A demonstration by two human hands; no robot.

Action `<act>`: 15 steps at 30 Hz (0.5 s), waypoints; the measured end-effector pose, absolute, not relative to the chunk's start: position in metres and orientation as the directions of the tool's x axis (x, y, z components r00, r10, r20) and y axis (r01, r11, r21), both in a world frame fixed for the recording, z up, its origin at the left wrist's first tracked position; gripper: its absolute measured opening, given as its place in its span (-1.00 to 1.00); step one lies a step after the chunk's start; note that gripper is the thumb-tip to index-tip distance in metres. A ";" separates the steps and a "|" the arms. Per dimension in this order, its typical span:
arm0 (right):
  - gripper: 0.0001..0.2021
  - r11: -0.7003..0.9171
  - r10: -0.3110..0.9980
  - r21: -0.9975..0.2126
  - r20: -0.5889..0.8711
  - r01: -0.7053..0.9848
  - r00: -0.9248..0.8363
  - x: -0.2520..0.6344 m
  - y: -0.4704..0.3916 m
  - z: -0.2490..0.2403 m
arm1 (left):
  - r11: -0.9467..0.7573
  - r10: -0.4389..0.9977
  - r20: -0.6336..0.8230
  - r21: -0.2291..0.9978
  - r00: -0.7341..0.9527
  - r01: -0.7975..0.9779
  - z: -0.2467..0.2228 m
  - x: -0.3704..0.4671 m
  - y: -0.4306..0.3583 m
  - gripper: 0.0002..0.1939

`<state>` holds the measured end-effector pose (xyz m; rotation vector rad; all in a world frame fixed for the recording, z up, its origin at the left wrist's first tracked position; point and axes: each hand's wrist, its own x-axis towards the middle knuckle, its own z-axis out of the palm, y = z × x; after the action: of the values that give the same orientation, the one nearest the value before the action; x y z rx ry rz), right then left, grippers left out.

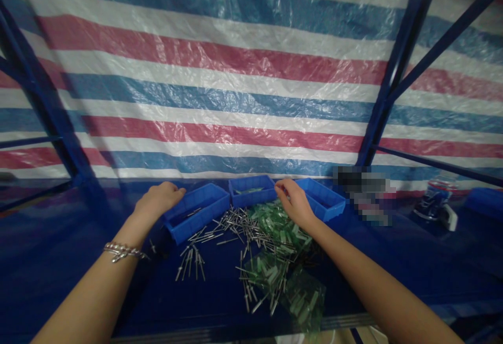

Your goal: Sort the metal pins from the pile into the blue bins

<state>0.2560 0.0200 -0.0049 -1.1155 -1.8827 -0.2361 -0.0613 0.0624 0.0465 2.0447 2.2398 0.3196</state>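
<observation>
My left hand (160, 200) is at the left end of the left blue bin (200, 216), its fingers curled and mostly hidden. Whether it grips the rim I cannot tell. A few metal pins lie in that bin. My right hand (294, 201) has its fingers bent together by the right end of the middle blue bin (253, 197), which contains some green pieces. Anything between those fingers is too small to make out. Below the hands spreads a pile of blind rivets (236, 221), mixed with green plastic packets (271, 223).
Right of my right hand stands another blue bin (328, 210). A smaller group of rivets (191, 262) lies at the front left of the blue tabletop (157, 302). Farther right are a plastic bottle (434, 200) and a blurred-out object (367, 194). Blue metal posts (387, 89) frame a striped sheet (228, 87).
</observation>
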 end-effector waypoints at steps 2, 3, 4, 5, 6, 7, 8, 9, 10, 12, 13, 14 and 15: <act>-0.74 0.575 0.599 -0.259 0.779 0.776 -0.184 0.256 0.021 -0.006 | 0.092 0.993 0.058 0.207 -0.106 0.974 0.051 -0.059 0.064 -0.69; -0.75 0.576 0.598 -0.257 0.780 0.776 -0.185 0.256 0.021 -0.006 | 0.092 0.993 0.050 0.201 -0.104 0.975 0.053 -0.058 0.065 -0.69; -0.75 0.576 0.596 -0.256 0.781 0.776 -0.185 0.255 0.021 -0.007 | 0.086 0.995 0.042 0.195 -0.096 0.977 0.054 -0.056 0.065 -0.69; -0.75 0.576 0.595 -0.256 0.782 0.776 -0.184 0.255 0.021 -0.007 | 0.078 0.996 0.033 0.187 -0.086 0.979 0.054 -0.054 0.065 -0.69; -0.75 0.576 0.595 -0.256 0.783 0.777 -0.183 0.255 0.021 -0.008 | 0.073 0.997 0.022 0.178 -0.079 0.981 0.054 -0.051 0.065 -0.69; -0.75 0.575 0.595 -0.256 0.782 0.777 -0.183 0.255 0.021 -0.008 | 0.070 0.997 0.010 0.168 -0.073 0.983 0.052 -0.049 0.064 -0.69; -0.75 0.575 0.596 -0.256 0.782 0.777 -0.183 0.255 0.021 -0.008 | 0.068 0.998 -0.001 0.156 -0.069 0.985 0.051 -0.046 0.062 -0.69; -0.75 0.575 0.597 -0.256 0.781 0.777 -0.184 0.255 0.020 -0.008 | 0.067 0.998 -0.009 0.145 -0.066 0.987 0.048 -0.044 0.061 -0.69; -0.75 0.575 0.598 -0.255 0.780 0.777 -0.186 0.254 0.020 -0.009 | 0.065 0.998 -0.013 0.133 -0.063 0.989 0.046 -0.042 0.059 -0.69; -0.75 0.575 0.600 -0.253 0.777 0.778 -0.191 0.254 0.019 -0.009 | 0.055 0.998 -0.006 0.115 -0.055 0.992 0.042 -0.039 0.055 -0.69; -0.75 0.575 0.602 -0.252 0.775 0.778 -0.194 0.253 0.019 -0.009 | 0.048 0.999 0.004 0.108 -0.048 0.993 0.041 -0.038 0.054 -0.69; -0.75 0.575 0.603 -0.251 0.773 0.779 -0.196 0.253 0.019 -0.009 | 0.037 0.999 0.018 0.105 -0.039 0.994 0.041 -0.037 0.053 -0.69; -0.75 0.574 0.605 -0.250 0.771 0.780 -0.198 0.253 0.018 -0.009 | 0.023 0.999 0.038 0.103 -0.027 0.994 0.040 -0.037 0.052 -0.69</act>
<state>0.2526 0.0184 -0.0087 -1.1176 -1.9033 -0.2434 -0.0368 0.0518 0.0404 2.1596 2.2143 0.1549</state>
